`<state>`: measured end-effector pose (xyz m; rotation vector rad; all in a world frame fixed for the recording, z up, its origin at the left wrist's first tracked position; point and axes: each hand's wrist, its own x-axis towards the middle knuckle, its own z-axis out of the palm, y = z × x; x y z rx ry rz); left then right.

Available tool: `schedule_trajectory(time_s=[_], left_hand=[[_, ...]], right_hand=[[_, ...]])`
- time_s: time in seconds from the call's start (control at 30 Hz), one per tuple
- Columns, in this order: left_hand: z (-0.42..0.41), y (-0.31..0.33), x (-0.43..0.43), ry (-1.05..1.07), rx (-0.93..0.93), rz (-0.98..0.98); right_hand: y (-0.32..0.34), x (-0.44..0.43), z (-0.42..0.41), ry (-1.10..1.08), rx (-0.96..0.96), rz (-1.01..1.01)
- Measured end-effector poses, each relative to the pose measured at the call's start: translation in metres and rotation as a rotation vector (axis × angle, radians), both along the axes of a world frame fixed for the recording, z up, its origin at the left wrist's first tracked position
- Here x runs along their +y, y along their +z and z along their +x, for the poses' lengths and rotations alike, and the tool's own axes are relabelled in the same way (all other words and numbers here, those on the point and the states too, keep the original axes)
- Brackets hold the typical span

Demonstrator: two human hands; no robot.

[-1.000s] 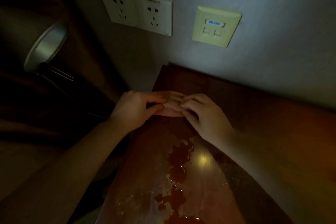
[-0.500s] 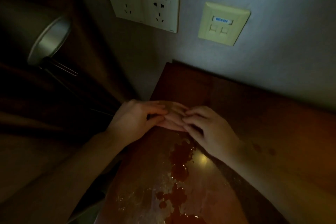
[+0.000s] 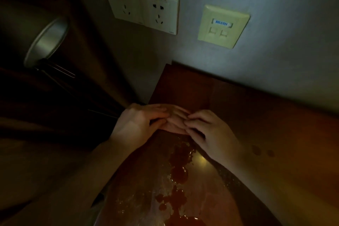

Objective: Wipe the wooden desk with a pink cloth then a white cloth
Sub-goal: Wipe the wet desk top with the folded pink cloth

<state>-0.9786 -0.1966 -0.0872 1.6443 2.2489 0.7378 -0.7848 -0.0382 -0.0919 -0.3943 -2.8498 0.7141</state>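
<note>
The dim wooden desk (image 3: 256, 119) runs from the wall toward me. A small folded pink cloth (image 3: 176, 122) lies on it near the left edge, just beyond a dark red spill (image 3: 180, 161). My left hand (image 3: 139, 123) pinches the cloth's left side between thumb and fingers. My right hand (image 3: 211, 134) has its bent fingers on the cloth's right side, and the fingertips of both hands meet over it. Most of the cloth is hidden beneath my hands. No white cloth is in view.
Two wall sockets (image 3: 143, 5) and a data port plate (image 3: 222, 25) are on the wall behind the desk. A round metal lamp head (image 3: 46, 41) stands left of the desk beside a dark curtain. Wet streaks and droplets (image 3: 139, 198) cover the near desk surface.
Both hands stay together on the pink cloth and have barely shifted. The camera view has moved slightly, so the wall plates sit a little differently in frame.
</note>
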Motion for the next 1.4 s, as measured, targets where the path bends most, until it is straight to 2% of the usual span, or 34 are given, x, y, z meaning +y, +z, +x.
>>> schedule_trajectory(time_s=[0.1,0.23,0.47,0.53,0.73,0.87,1.0,1.13,1.23,1.4], left_hand=[[-0.013,0.001,0.021,0.014,0.041,0.015],[-0.027,0.002,0.043,0.093,-0.019,0.021],[-0.004,-0.001,0.011,-0.060,-0.052,0.018],[-0.006,-0.002,0.016,-0.050,-0.030,0.026],[0.000,0.001,0.027,0.118,-0.034,0.004],[0.023,0.004,-0.004,0.063,-0.007,-0.026],[0.031,0.014,-0.010,0.018,0.104,-0.098],[0.037,0.029,0.001,0.118,0.221,-0.240],[0.058,0.029,-0.015,0.136,0.206,-0.266],[0.059,0.020,-0.028,0.115,0.145,-0.179]], right_hand=[[0.000,0.016,-0.020,-0.054,0.020,0.028],[0.003,0.038,-0.044,-0.133,-0.022,0.022],[0.005,0.004,0.010,0.002,-0.002,-0.022],[0.005,0.016,0.004,0.041,-0.011,-0.012],[0.001,0.025,-0.010,-0.084,0.043,-0.004],[-0.002,-0.009,0.024,-0.026,0.080,-0.042],[-0.002,-0.016,0.035,0.088,0.101,-0.022],[0.000,-0.001,0.014,0.072,0.100,0.043],[0.001,-0.015,0.027,0.052,0.082,0.013],[-0.006,-0.027,0.043,0.084,0.137,0.013]])
